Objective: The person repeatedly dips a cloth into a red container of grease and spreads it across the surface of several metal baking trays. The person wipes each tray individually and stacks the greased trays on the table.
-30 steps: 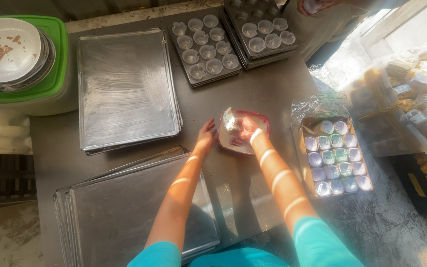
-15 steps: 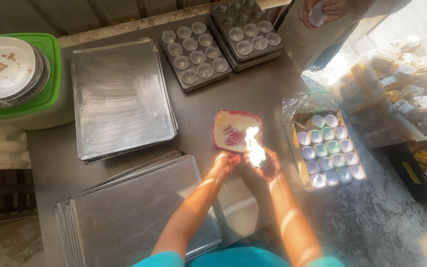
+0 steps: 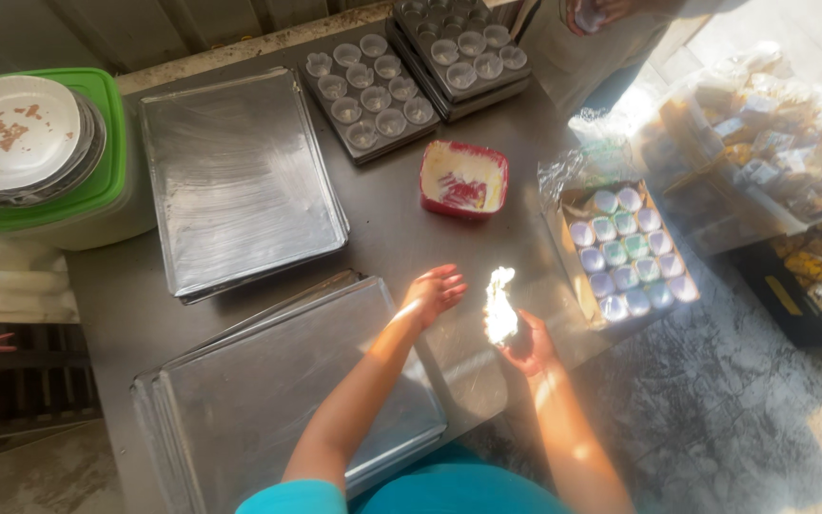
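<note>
The right hand (image 3: 528, 341) is raised just above the near edge of the worktop, palm turned up and fingers curled around a crumpled white wad of paper or cloth (image 3: 499, 305) that stands up from the grip and glows in a patch of sunlight; the forearm runs back from it toward the lower right. The left hand (image 3: 435, 290) hovers beside it, fingers spread and slightly bent, palm facing down over the grey metal worktop (image 3: 387, 228), holding nothing; its forearm slants down across the corner of the stack of flat rectangular steel baking trays (image 3: 278, 400) that lies at the near left. The wad sits between the two hands, close to the left fingertips but apart from them. Beyond the hands, near the middle of the worktop, stands a small square red tub smeared inside with pale grease (image 3: 463, 179). To the right, an open cardboard box packed with rows of small foil-topped cups (image 3: 628, 252) rests at the worktop's edge, with clear plastic wrap bunched behind it. Farther back lie a second stack of flat steel trays (image 3: 235, 181) and two dark muffin tins with round moulds (image 3: 368, 90). At far left, a stack of white paper plates (image 3: 16, 133) sits on a green-lidded plastic container (image 3: 107, 190).
</note>
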